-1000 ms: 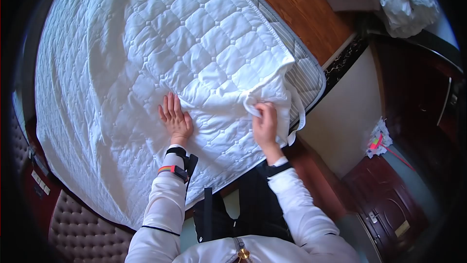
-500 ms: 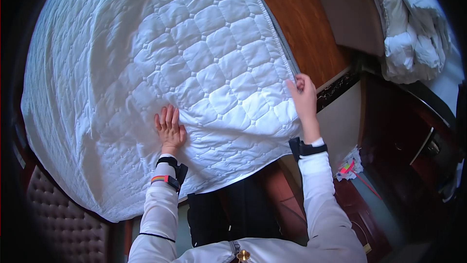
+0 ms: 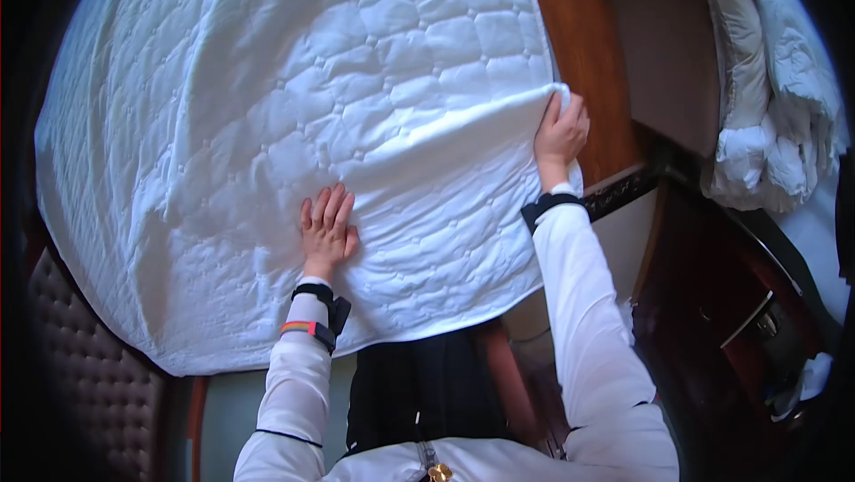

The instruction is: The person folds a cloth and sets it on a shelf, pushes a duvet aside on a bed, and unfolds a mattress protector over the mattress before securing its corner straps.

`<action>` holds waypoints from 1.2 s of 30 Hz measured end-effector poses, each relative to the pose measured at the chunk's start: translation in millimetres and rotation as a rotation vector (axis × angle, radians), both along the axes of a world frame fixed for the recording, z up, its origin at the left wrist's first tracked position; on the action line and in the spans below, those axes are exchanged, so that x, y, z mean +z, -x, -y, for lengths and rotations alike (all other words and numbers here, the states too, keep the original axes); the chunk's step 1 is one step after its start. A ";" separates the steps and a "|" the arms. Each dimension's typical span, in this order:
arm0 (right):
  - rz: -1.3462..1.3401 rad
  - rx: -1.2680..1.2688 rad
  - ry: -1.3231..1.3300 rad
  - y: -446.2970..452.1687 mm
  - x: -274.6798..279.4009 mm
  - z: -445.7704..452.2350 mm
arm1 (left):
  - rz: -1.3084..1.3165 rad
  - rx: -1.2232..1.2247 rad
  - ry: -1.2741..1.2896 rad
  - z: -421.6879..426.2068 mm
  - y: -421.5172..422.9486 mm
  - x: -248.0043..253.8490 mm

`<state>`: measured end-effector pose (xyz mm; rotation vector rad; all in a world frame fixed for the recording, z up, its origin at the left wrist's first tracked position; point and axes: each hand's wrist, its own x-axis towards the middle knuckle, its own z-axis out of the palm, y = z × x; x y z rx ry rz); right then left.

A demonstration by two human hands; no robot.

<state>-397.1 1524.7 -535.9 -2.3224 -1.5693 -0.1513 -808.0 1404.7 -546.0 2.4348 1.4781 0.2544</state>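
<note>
A white quilted cover [image 3: 427, 63] lies spread over the bed, its right edge running beside a brown wooden surface. My left hand [image 3: 328, 225] rests flat on the cover near its middle, fingers apart and holding nothing. At the right edge, my right hand [image 3: 562, 130] grips the cover's edge between thumb and fingers. A raised fold runs leftward across the cover from that grip. The mattress beneath is hidden by the cover.
The brown wooden surface [image 3: 588, 63] borders the bed on the right. White bedding [image 3: 788, 117] is heaped at the upper right. A tufted brown headboard [image 3: 93, 366] stands at the lower left. Dark red furniture [image 3: 712, 304] is at the right.
My right hand has moved up and to the right along the cover, from its bunched corner to the edge. The corner is now spread out. My left hand stays flat on the cover.
</note>
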 end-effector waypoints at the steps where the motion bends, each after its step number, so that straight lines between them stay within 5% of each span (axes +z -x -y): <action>1: 0.056 0.034 -0.030 -2.2 0.6 0.6 | -0.005 -0.006 0.025 7.0 2.0 7.1; 5: -0.166 -0.175 0.100 8.7 -0.9 -9.1 | -0.021 -0.005 0.006 -1.7 -0.8 6.5; 25: -0.235 -0.130 0.290 0.5 -17.0 -12.0 | -0.070 0.083 0.009 -1.6 -6.4 17.4; 29: -0.226 -0.123 0.272 -1.4 -22.5 -11.7 | -0.155 0.246 0.007 3.8 -23.1 29.3; 32: -0.247 -0.134 0.334 -2.7 -13.6 -8.3 | -0.241 0.561 0.030 19.9 -60.4 36.1; 33: -0.262 -0.138 0.340 2.1 -10.7 -12.0 | -0.212 0.837 0.118 38.6 -102.1 34.4; 36: -0.220 -0.118 0.282 0.4 -18.6 -9.8 | -0.129 0.881 0.131 76.4 -177.8 34.7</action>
